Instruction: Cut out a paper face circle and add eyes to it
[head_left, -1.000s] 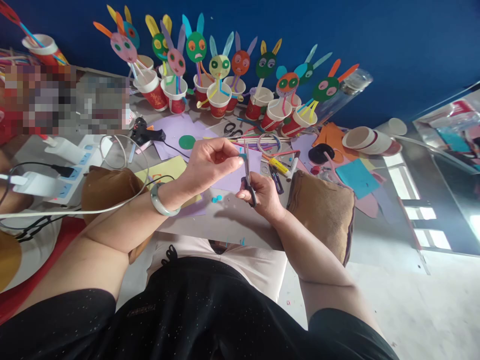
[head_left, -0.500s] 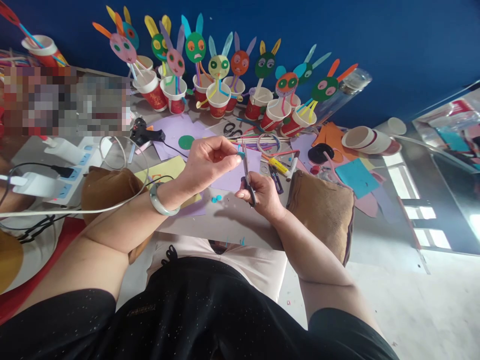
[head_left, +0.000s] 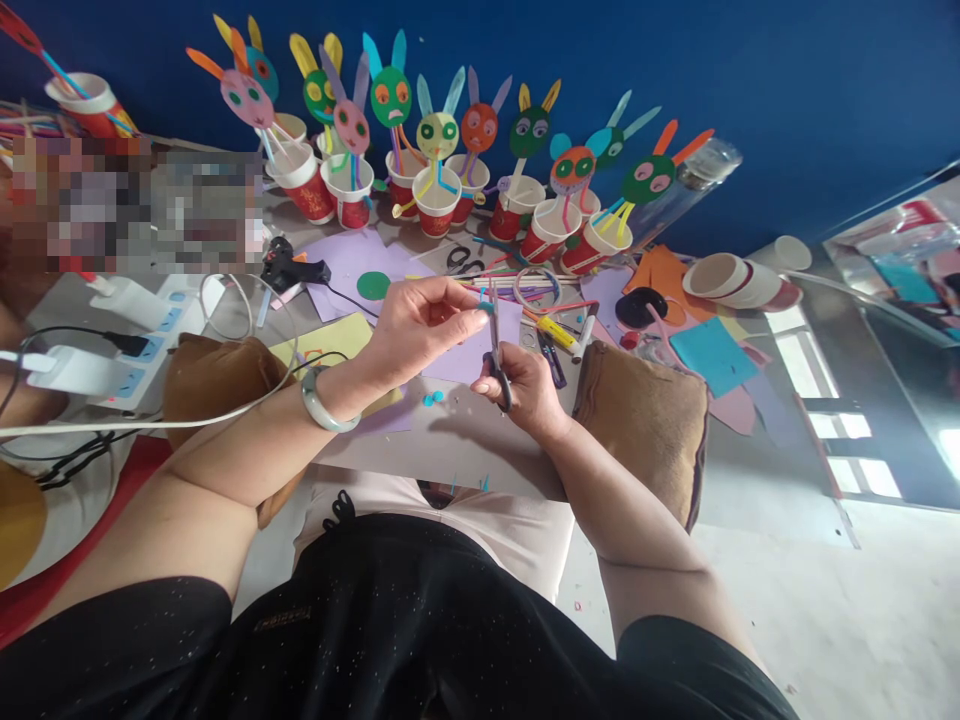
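Note:
My left hand (head_left: 427, 325) pinches a small piece of blue paper (head_left: 486, 302) between thumb and fingertips. Right beside it, my right hand (head_left: 529, 390) grips a pair of scissors (head_left: 495, 345), fingers wrapped round the dark handles and blades pointing up. The blades touch or overlap the paper's edge; exactly how far is too small to tell. On the table below lie small blue paper discs (head_left: 433, 398). Purple paper (head_left: 461, 360) spreads out behind and under my hands.
Paper cups with rabbit-faced figures (head_left: 437, 205) line the wall. A glue gun (head_left: 292, 265) and green disc (head_left: 373, 286) lie left; a yellow glue tube (head_left: 556, 332), utility knife (head_left: 552, 360) and brown cushion (head_left: 641, 430) right. A white cable (head_left: 150, 425) crosses by a power strip (head_left: 161, 330).
The blue paper and my left fingertips have shifted slightly to the right along with the scissors. The blades look a little differently angled. Everything else stays put.

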